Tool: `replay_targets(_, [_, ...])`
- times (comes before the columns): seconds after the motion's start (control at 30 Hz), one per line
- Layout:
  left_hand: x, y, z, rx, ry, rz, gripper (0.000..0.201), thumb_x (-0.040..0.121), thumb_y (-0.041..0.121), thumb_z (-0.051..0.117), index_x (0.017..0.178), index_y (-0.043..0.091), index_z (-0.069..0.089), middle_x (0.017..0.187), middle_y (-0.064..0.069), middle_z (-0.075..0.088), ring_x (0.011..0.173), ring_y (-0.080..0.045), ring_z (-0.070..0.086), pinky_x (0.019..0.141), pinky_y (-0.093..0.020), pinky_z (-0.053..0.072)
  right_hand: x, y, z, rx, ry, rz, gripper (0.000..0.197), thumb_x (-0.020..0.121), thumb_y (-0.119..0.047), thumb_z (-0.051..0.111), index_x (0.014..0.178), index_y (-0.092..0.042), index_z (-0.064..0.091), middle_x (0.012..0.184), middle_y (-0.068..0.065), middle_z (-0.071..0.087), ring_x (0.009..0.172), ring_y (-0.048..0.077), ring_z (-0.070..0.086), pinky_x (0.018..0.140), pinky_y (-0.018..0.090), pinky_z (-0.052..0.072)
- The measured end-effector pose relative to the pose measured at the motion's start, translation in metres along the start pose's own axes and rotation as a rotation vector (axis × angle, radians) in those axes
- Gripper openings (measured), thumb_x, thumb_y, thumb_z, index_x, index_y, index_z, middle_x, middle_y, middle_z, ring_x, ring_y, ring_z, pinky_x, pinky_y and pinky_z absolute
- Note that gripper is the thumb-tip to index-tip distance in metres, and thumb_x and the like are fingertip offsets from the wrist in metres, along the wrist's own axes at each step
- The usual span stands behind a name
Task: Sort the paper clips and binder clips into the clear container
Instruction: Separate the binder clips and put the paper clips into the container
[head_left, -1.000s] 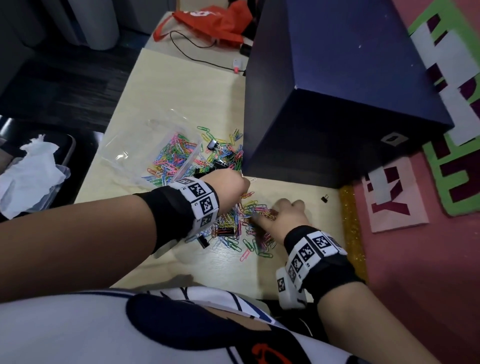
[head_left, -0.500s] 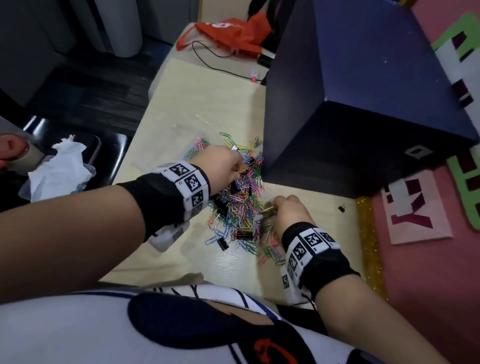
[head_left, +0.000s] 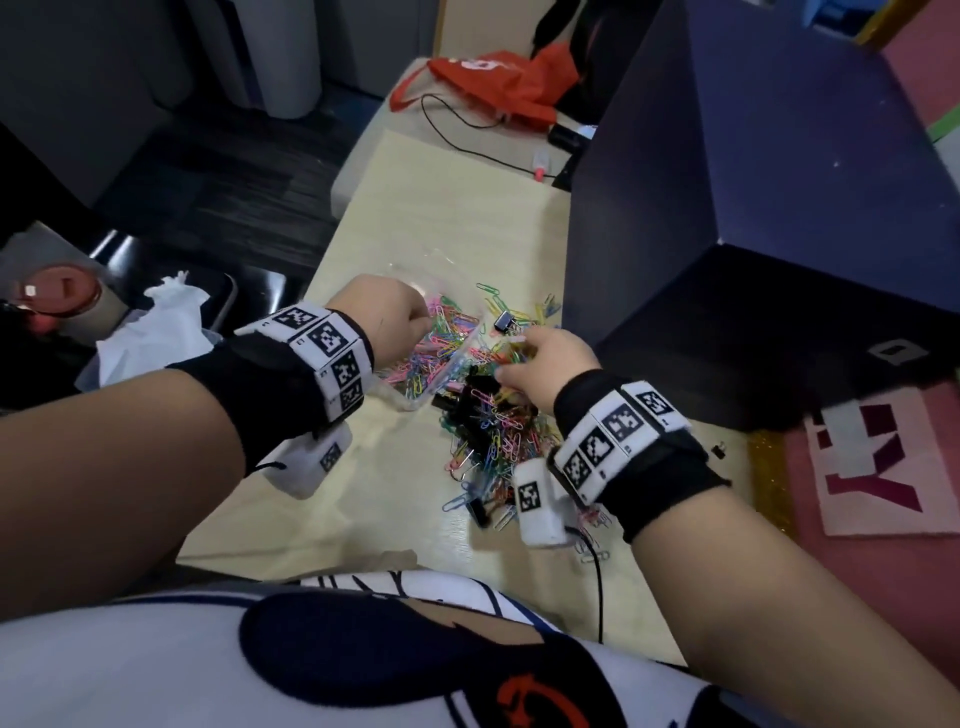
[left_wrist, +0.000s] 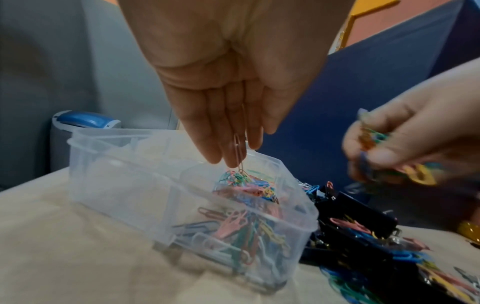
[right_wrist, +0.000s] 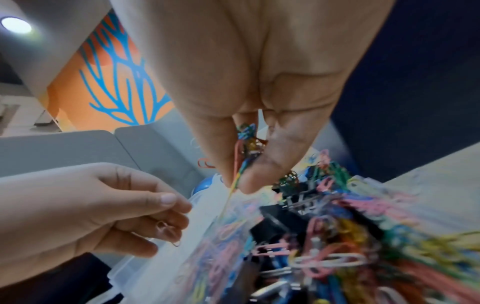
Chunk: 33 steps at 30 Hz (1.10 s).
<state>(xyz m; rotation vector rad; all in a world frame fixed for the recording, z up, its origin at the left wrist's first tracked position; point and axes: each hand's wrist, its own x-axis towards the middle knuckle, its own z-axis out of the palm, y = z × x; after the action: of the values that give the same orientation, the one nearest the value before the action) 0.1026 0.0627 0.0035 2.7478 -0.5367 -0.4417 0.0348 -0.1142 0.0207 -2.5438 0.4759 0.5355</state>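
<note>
Head view: the clear container (head_left: 439, 364) sits on the pale table (head_left: 452, 218), and everything here is placed from it. The left hand (head_left: 382, 317) hangs over the container's near-left part, its fingers hidden from this angle. Just right of the container lies the loose pile of coloured paper clips (head_left: 493, 431) mixed with black binder clips (head_left: 470, 395). The right hand (head_left: 545, 364) hovers above that pile, just beside the container's right wall, with clips showing between its curled fingers. One binder clip (head_left: 503, 322) stands beyond the container's far right corner. The big dark blue box (head_left: 753, 208) rises further right, and crumpled tissue (head_left: 156, 332) lies well left of the container, off the table.

Left wrist view: the left hand (left_wrist: 233, 102) points down over the container (left_wrist: 166, 185), fingers straight and close together, a pink paper clip (left_wrist: 239, 152) hanging between them above the clips already heaped in the container's right compartment. The right hand (left_wrist: 415, 139) is right of the container, blurred, fingers curled round a bunch of clips.

Right wrist view: the right hand (right_wrist: 249, 127) pinches a bundle of coloured paper clips (right_wrist: 244, 156) between thumb and fingers above the container's rim (right_wrist: 200, 209). The left hand (right_wrist: 91, 205) is left of the rim, the pink clip (right_wrist: 168, 232) resting against its fingers.
</note>
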Motion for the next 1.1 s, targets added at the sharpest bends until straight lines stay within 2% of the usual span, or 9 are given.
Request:
replay_targets(0.1, [-0.001,-0.006,-0.002,-0.017,0.012,-0.004,0.027,0.094,0.03,0.052,0.106,0.017,0.072,0.104,-0.004,0.072,0.1,-0.025,0.062,0.084,-0.03,0.045,0.024,-0.023,0.01,0.205,-0.005,0.003,0.03,0.081,-0.024,0.072,0.108,-0.015,0.061,0.1,0.001,0.063,0.083,0.02,0.067,0.075,0.02,0.056])
replay_targets(0.17, [-0.001,-0.011,-0.002,-0.024,0.022,-0.006,0.023,0.091,0.026,0.054,0.103,0.018,0.072,0.102,-0.004,0.072,0.1,-0.024,0.063,0.087,-0.031,0.047,0.034,-0.036,0.014,0.301,-0.023,0.024,0.018,0.08,-0.026,0.072,0.09,-0.018,0.059,0.093,0.003,0.063,0.099,0.026,0.067,0.087,0.037,0.056])
replay_targets(0.27, [0.0,-0.018,-0.002,-0.032,0.022,-0.02,0.022,0.089,0.022,0.053,0.1,0.018,0.072,0.101,-0.004,0.072,0.1,-0.025,0.063,0.088,-0.032,0.048,0.042,-0.051,0.016,0.433,-0.072,0.047,0.019,0.084,-0.028,0.068,0.076,-0.015,0.057,0.094,0.01,0.067,0.104,0.031,0.066,0.088,0.04,0.056])
replay_targets(0.37, [0.002,-0.021,-0.003,-0.037,0.013,-0.023,0.022,0.088,0.021,0.052,0.098,0.018,0.071,0.1,-0.004,0.072,0.099,-0.025,0.062,0.086,-0.032,0.049,0.042,-0.053,0.014,0.424,-0.067,0.067,0.017,0.088,-0.023,0.061,0.097,-0.009,0.063,0.109,0.02,0.068,0.104,0.033,0.066,0.089,0.043,0.055])
replay_targets(0.5, [0.004,-0.013,-0.003,-0.043,-0.001,0.01,0.022,0.087,0.019,0.051,0.099,0.019,0.07,0.101,-0.004,0.07,0.1,-0.026,0.06,0.082,-0.03,0.046,0.031,-0.031,0.003,0.635,-0.053,0.129,0.03,0.095,-0.005,0.051,0.125,-0.002,0.052,0.086,0.01,0.061,0.09,0.028,0.067,0.087,0.043,0.056])
replay_targets(0.63, [0.001,0.011,0.002,0.017,-0.069,0.135,0.022,0.088,0.019,0.049,0.102,0.02,0.066,0.103,-0.004,0.068,0.095,-0.025,0.06,0.078,-0.031,0.046,0.01,0.013,-0.003,0.167,0.01,0.132,0.011,0.092,-0.017,0.055,0.09,-0.017,0.066,0.086,0.009,0.069,0.085,0.028,0.069,0.083,0.04,0.057])
replay_targets(0.7, [-0.004,0.024,0.01,0.057,-0.14,0.222,0.024,0.089,0.018,0.049,0.107,0.019,0.065,0.107,-0.003,0.065,0.098,-0.024,0.059,0.081,-0.032,0.047,-0.002,0.033,-0.007,-0.123,-0.024,0.149,0.017,0.092,-0.023,0.056,0.095,-0.015,0.07,0.093,0.008,0.069,0.097,0.028,0.066,0.08,0.029,0.051])
replay_targets(0.87, [-0.026,0.057,0.041,0.194,-0.231,0.53,0.03,0.088,0.021,0.052,0.116,0.021,0.061,0.11,-0.003,0.056,0.105,-0.024,0.055,0.09,-0.04,0.05,-0.027,0.07,-0.005,-0.386,-0.124,0.287,0.033,0.09,-0.022,0.056,0.12,-0.01,0.059,0.116,0.011,0.064,0.107,0.027,0.06,0.085,0.029,0.049])
replay_targets(1.1, [-0.048,0.093,0.075,0.493,-0.397,0.741,0.055,0.081,0.041,0.065,0.131,0.025,0.048,0.124,-0.004,0.047,0.114,-0.028,0.047,0.089,-0.047,0.049,-0.056,0.1,0.03,-0.374,-0.238,0.407,0.088,0.064,-0.036,0.078,0.133,-0.02,0.026,0.125,0.01,0.042,0.114,0.033,0.053,0.09,0.038,0.05])
